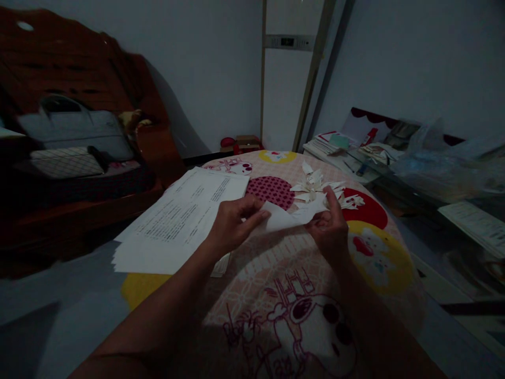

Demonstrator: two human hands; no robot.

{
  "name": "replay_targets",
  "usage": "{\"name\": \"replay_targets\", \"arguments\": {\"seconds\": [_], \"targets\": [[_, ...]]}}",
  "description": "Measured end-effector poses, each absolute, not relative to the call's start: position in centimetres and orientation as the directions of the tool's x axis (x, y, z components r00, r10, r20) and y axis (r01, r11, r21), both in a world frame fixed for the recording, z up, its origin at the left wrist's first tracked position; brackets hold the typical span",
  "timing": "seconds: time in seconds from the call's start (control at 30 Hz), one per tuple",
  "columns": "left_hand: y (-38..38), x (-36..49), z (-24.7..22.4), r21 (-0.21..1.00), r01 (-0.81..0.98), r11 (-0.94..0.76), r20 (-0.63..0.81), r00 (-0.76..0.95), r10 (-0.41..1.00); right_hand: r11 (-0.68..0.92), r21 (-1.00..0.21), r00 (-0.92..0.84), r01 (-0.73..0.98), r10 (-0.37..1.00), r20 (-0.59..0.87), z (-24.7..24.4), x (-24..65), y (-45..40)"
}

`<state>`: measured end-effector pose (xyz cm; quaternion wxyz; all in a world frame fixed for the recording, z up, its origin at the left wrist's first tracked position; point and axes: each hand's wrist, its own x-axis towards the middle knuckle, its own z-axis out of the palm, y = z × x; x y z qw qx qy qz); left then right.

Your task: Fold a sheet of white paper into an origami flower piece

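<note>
A piece of white paper (282, 219), partly folded, is held up over the round table between both hands. My left hand (238, 221) pinches its left end between thumb and fingers. At its right end, my right hand (330, 223) grips the paper, with the index finger raised along the edge. Behind the right hand lies a heap of folded white paper shapes (311, 181) with pointed tips. A stack of printed sheets (177, 221) rests on the table to the left, beside my left hand and forearm.
A cartoon-patterned cloth (272, 263) covers the table. On the right, a glass-topped stand (418, 195) carries papers and a clear plastic bag (430, 152). A wooden chair (118, 79) with a grey bag (79, 129) stands at the left. A white cabinet-like unit (288, 89) is at the back.
</note>
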<state>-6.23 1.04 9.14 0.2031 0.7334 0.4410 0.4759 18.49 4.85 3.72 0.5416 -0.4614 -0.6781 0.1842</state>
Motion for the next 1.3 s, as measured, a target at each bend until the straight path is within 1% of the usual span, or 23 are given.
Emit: {"name": "replay_targets", "arguments": {"seconds": [0.03, 0.07, 0.1, 0.13, 0.17, 0.23, 0.27, 0.33, 0.37, 0.43, 0.5, 0.57, 0.63, 0.7, 0.77, 0.87, 0.97, 1.03, 1.07, 1.13, 1.2, 1.3], "targets": [[0.4, -6.0, 9.5, 0.566, 0.553, -0.611, 0.632, 0.185, 0.753, 0.526, -0.705, 0.009, 0.476, 0.799, 0.602, 4.3, 18.8, 4.6], [-0.2, -5.7, 9.8, 0.417, 0.607, -0.677, 0.71, 0.248, 0.659, 0.54, -0.657, -0.018, 0.526, 0.78, 0.626, 4.7, 19.3, 4.5], [-0.7, -5.3, 9.8, 0.29, 0.622, -0.728, 0.743, 0.332, 0.58, 0.558, -0.6, -0.077, 0.574, 0.766, 0.639, 5.1, 19.7, 4.3], [-1.1, -4.9, 9.7, 0.199, 0.624, -0.755, 0.744, 0.405, 0.531, 0.577, -0.52, -0.151, 0.629, 0.748, 0.647, 5.3, 20.2, 4.2], [-1.2, -4.5, 9.4, 0.14, 0.615, -0.776, 0.726, 0.47, 0.503, 0.594, -0.422, -0.241, 0.685, 0.731, 0.638, 5.4, 20.7, 4.1], [-1.3, -3.6, 8.5, 0.082, 0.603, -0.794, 0.642, 0.577, 0.505, 0.634, -0.225, -0.433, 0.74, 0.705, 0.562, 5.0, 21.6, 3.9], [-1.3, -3.1, 8.0, 0.065, 0.592, -0.804, 0.581, 0.632, 0.512, 0.661, -0.151, -0.512, 0.735, 0.687, 0.515, 4.7, 21.9, 3.8], [-1.2, -2.4, 7.2, 0.056, 0.566, -0.822, 0.481, 0.707, 0.519, 0.7, -0.065, -0.609, 0.711, 0.66, 0.441, 3.7, 22.4, 3.6], [-1.2, -2.2, 7.0, 0.063, 0.549, -0.834, 0.436, 0.736, 0.518, 0.706, -0.037, -0.627, 0.707, 0.65, 0.429, 3.3, 22.5, 3.5], [-1.2, -1.9, 6.7, 0.091, 0.513, -0.854, 0.366, 0.78, 0.508, 0.732, -0.016, -0.663, 0.681, 0.626, 0.41, 2.5, 22.7, 3.3], [-1.4, -1.9, 6.7, 0.123, 0.479, -0.869, 0.331, 0.806, 0.491, 0.794, -0.051, -0.719, 0.606, 0.574, 0.393, 1.9, 22.9, 3.1], [-1.5, -2.1, 6.8, 0.155, 0.452, -0.878, 0.332, 0.814, 0.477, 0.85, -0.137, -0.762, 0.509, 0.519, 0.386, 1.4, 23.1, 2.9], [-1.5, -2.4, 7.0, 0.208, 0.431, -0.878, 0.338, 0.811, 0.478, 0.861, -0.24, -0.767, 0.448, 0.508, 0.391, 1.4, 23.2, 2.7], [-1.5, -2.6, 7.1, 0.305, 0.422, -0.854, 0.303, 0.807, 0.507, 0.84, -0.344, -0.767, 0.421, 0.531, 0.36, 1.8, 23.2, 2.3], [-1.2, -2.8, 6.9, 0.417, 0.44, -0.795, 0.214, 0.802, 0.557, 0.786, -0.449, -0.787, 0.426, 0.567, 0.246, 2.7, 23.2, 2.0], [-0.2, -3.1, 5.9, 0.555, 0.493, -0.67, 0.073, 0.774, 0.629, 0.648, -0.592, -0.771, 0.479, 0.633, 0.07, 3.9, 23.2, 1.7], [1.3, -3.7, 4.3, 0.679, 0.53, -0.507, -0.042, 0.718, 0.694, 0.511, -0.672, -0.723, 0.536, 0.689, -0.053, 4.0, 23.3, 1.9], [2.2, -4.3, 3.3, 0.781, 0.503, -0.37, -0.109, 0.694, 0.712, 0.406, -0.716, -0.671, 0.568, 0.732, -0.117, 3.6, 23.5, 2.3], [2.6, -4.7, 3.0, 0.81, 0.494, -0.316, -0.134, 0.68, 0.721, 0.353, -0.736, -0.642, 0.578, 0.753, -0.143, 3.3, 23.5, 2.5], [3.2, -5.3, 2.5, 0.841, 0.486, -0.24, -0.17, 0.657, 0.734, 0.259, -0.771, -0.589, 0.582, 0.788, -0.179, 2.8, 23.5, 2.8], [3.5, -5.7, 2.4, 0.836, 0.5, -0.227, -0.174, 0.633, 0.754, 0.192, -0.799, -0.525, 0.57, 0.833, -0.174, 2.3, 23.3, 3.0], [3.5, -5.6, 2.7, 0.753, 0.594, -0.284, -0.138, 0.565, 0.814, 0.113, -0.829, -0.382, 0.548, 0.915, -0.127, 1.7, 22.7, 3.2]]}}
